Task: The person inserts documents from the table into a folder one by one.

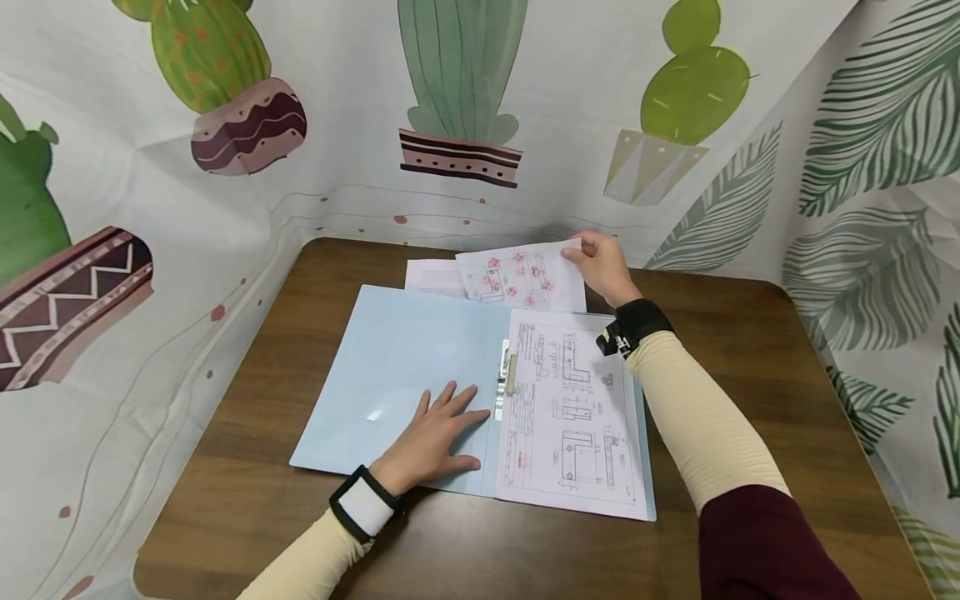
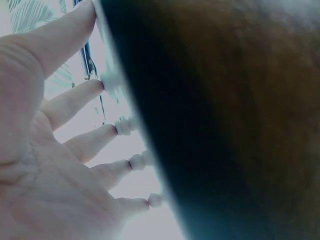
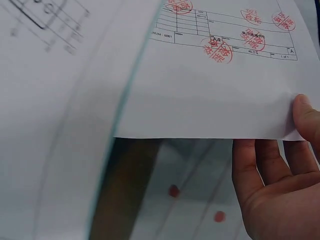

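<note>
An open light-blue folder (image 1: 375, 358) lies on the table with a metal clip (image 1: 511, 375) at its spine. Under the clip, on the right side, is a sheet with technical drawings (image 1: 592, 467). My left hand (image 1: 431, 442) rests with fingers spread on the folder's left cover; in the left wrist view its palm (image 2: 55, 170) and fingers show. Behind the folder, my right hand (image 1: 603, 267) pinches the far right corner of a red-stamped sheet (image 1: 510, 271), thumb on top and fingers beneath. The sheet's near edge is hidden behind the folder.
Another printed sheet (image 1: 431, 275) lies at the back, partly under the stamped one and the folder. The wooden table (image 1: 247, 392) has rounded corners. A cloth with printed cacti and leaves (image 1: 345, 125) hangs right behind and beside it.
</note>
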